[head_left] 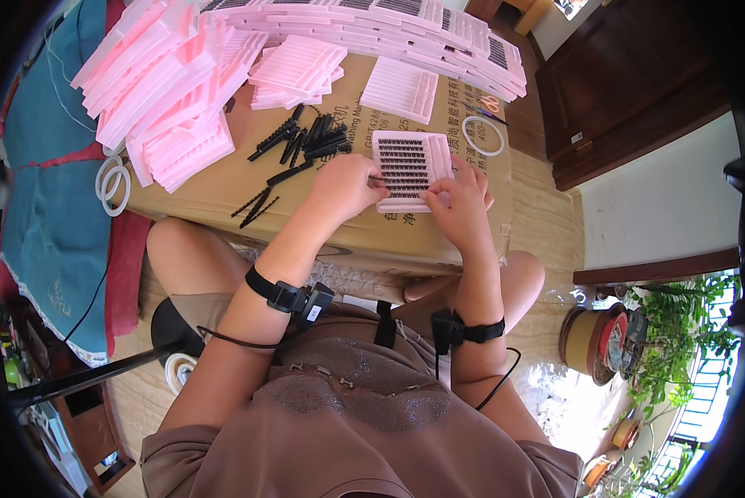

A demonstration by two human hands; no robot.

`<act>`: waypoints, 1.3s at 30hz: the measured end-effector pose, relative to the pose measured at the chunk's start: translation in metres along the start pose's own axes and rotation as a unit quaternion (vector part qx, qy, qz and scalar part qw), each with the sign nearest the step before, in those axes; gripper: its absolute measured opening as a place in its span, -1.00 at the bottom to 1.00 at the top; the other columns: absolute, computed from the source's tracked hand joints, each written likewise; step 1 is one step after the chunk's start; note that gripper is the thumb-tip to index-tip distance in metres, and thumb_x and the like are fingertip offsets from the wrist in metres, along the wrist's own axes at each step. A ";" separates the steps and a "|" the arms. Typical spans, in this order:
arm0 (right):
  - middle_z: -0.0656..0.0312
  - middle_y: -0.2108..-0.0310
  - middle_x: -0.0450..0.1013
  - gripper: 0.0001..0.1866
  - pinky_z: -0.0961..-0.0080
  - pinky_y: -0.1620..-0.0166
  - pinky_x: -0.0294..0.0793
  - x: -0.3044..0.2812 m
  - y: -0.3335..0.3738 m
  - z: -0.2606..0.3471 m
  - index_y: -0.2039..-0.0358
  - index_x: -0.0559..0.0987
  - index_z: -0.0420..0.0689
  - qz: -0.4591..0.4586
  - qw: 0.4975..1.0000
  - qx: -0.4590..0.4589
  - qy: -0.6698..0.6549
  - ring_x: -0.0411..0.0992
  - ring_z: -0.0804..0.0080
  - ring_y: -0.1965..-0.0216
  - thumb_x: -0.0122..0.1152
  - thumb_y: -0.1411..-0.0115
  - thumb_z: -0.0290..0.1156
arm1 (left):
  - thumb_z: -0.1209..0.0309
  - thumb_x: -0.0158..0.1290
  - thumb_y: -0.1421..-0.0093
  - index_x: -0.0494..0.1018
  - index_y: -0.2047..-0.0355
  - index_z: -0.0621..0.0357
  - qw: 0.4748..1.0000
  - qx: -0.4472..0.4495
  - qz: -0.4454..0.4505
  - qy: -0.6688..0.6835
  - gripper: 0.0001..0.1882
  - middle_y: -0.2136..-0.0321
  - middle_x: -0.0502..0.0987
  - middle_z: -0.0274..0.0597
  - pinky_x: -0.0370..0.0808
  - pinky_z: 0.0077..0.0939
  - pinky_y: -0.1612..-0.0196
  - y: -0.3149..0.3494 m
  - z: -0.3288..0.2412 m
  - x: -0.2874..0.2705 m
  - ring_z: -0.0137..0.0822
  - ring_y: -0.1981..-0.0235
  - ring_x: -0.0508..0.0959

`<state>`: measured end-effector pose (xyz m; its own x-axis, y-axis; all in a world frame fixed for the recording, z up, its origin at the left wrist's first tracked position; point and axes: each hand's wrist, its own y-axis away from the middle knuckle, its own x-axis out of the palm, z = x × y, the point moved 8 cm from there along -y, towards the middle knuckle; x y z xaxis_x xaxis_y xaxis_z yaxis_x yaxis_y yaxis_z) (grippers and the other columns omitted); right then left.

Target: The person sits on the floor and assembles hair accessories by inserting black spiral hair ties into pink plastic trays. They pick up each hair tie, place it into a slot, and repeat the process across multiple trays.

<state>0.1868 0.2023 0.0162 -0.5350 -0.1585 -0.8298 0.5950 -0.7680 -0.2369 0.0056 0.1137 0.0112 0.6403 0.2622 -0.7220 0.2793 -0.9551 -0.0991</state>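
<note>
left grip (351, 187) and right grip (462, 203) are at one pink tray (439, 156).

A cardboard box (362, 234) carries a row of pink trays (372, 33) along its far edge, a heap of trays (161, 79) at its left edge and a low stack (299, 68) beside the heap. Black strips (327, 139) lie left of its middle, a filled tray (404, 166) toward the near edge, an empty tray (400, 88) beyond, scissors (490, 104) and a white ring (467, 137) near the right edge.
</note>
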 end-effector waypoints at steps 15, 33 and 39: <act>0.01 -0.35 0.30 -0.84 -0.23 -0.28 0.01 0.001 -0.006 0.007 0.51 0.70 -0.06 0.004 0.999 0.010 0.041 0.08 -0.15 -0.38 0.41 -0.01 -0.25 | 0.31 0.34 0.00 0.68 0.43 0.21 1.000 -0.015 0.012 0.015 -0.78 0.50 0.64 0.03 0.53 -0.25 0.35 0.000 0.003 0.000 -0.03 0.46 0.65; 0.16 -0.36 0.30 -0.74 -0.09 -0.31 -0.01 0.010 0.006 0.031 0.42 0.66 0.07 0.003 0.996 -0.075 0.056 0.12 -0.02 -0.38 0.10 -0.03 -0.62 | 0.29 0.36 0.01 0.68 0.42 0.19 0.999 -0.030 0.026 0.022 -0.76 0.46 0.65 0.02 0.54 -0.24 0.30 0.000 0.007 0.000 -0.04 0.41 0.66; 0.16 -0.35 0.32 -0.72 -0.04 -0.31 -0.01 0.003 -0.001 0.028 0.43 0.68 0.09 -0.014 0.998 -0.061 0.015 0.14 0.01 -0.37 0.09 -0.04 -0.61 | 0.27 0.36 0.01 0.69 0.41 0.17 0.998 -0.030 0.010 0.047 -0.76 0.46 0.65 0.01 0.54 -0.25 0.31 0.003 0.009 -0.002 -0.04 0.42 0.66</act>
<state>0.1675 0.1857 0.0280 -0.5353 -0.1174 -0.8365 0.6493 -0.6906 -0.3186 -0.0010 0.1095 0.0059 0.7097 0.2580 -0.6555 0.3060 -0.9511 -0.0431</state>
